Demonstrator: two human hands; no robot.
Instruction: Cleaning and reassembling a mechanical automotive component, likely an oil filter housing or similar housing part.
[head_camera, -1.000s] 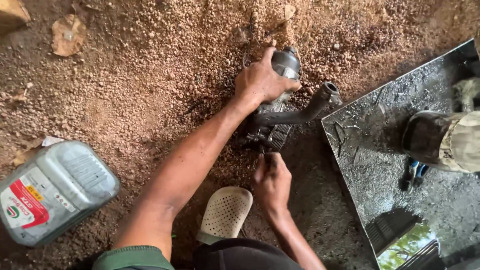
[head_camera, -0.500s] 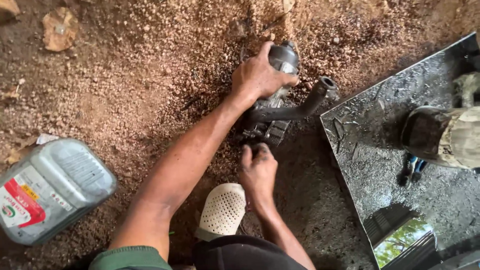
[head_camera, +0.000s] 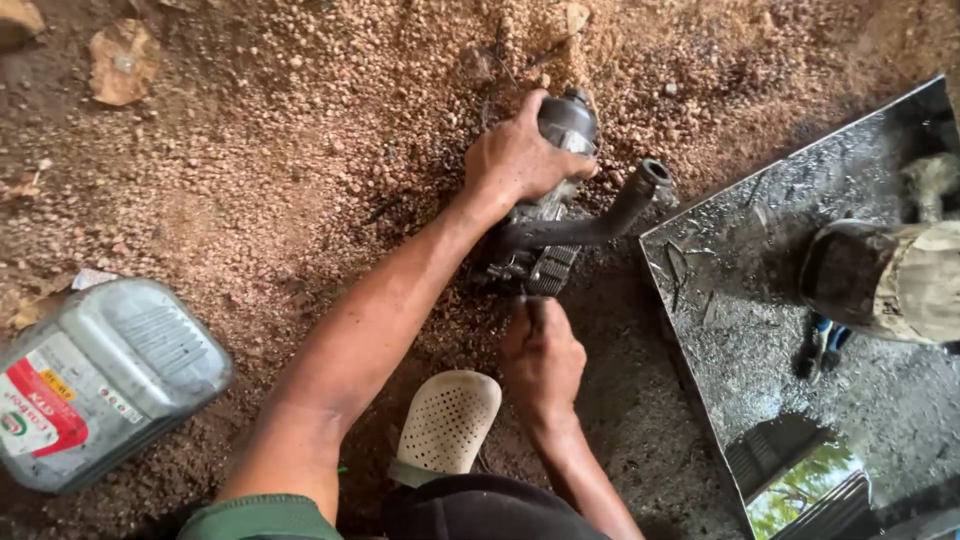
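A grimy metal engine part (head_camera: 545, 250) with a round grey cap (head_camera: 568, 118) and a bent dark pipe (head_camera: 610, 215) lies on the gravelly dirt. My left hand (head_camera: 520, 158) clasps the top of the part just below the cap. My right hand (head_camera: 542, 360) sits at the part's near end, fingers closed against its ribbed underside; what it grips is hidden.
A grey plastic oil jug (head_camera: 95, 385) lies at the lower left. A perforated cream shoe toe (head_camera: 447, 422) is beside my right wrist. A greasy metal sheet (head_camera: 760, 330) at right carries a dirty cylindrical container (head_camera: 885, 280) and a small blue-handled tool (head_camera: 818, 345).
My right hand has moved up from beside the shoe to the near end of the part. My left hand has stayed on top of it.
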